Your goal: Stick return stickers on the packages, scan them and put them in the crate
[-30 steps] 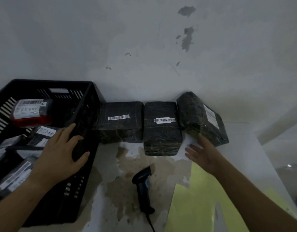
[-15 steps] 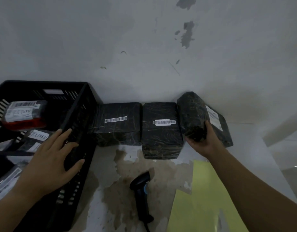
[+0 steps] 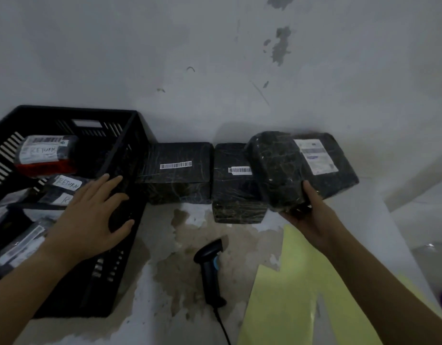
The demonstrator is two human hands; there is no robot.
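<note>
We look down on a worn white table (image 3: 145, 319) pushed against a grey-white wall (image 3: 165, 58). The tabletop's coating has peeled away in the middle, leaving brown, blotchy patches, and the wall shows dark flaked spots (image 3: 279, 43) high on the right. The light is dim and bluish. On the left stands a black slatted crate (image 3: 65, 108) holding several wrapped parcels, two with handwritten RETURN stickers (image 3: 45, 151) facing up. The left hand (image 3: 90, 220) rests flat on the crate's right wall, fingers straight and spread, holding nothing. Just beside the crate, along the wall, lie two black wrapped packages, each with a white barcode strip: one touching the crate (image 3: 177, 155) and one in the middle (image 3: 233, 195). The right hand (image 3: 312, 215) grips the near corner of a third black package (image 3: 289, 170), thumb on top and fingers curled underneath. This package is tilted, hides part of the middle one, and carries a white shipping label (image 3: 314, 155) but no RETURN sticker that we can see. A black handheld scanner (image 3: 210, 270) lies on the bare patch near the table's front, its cable trailing toward us. A pale yellow sheet (image 3: 284, 295) covers the table under the right forearm.
</note>
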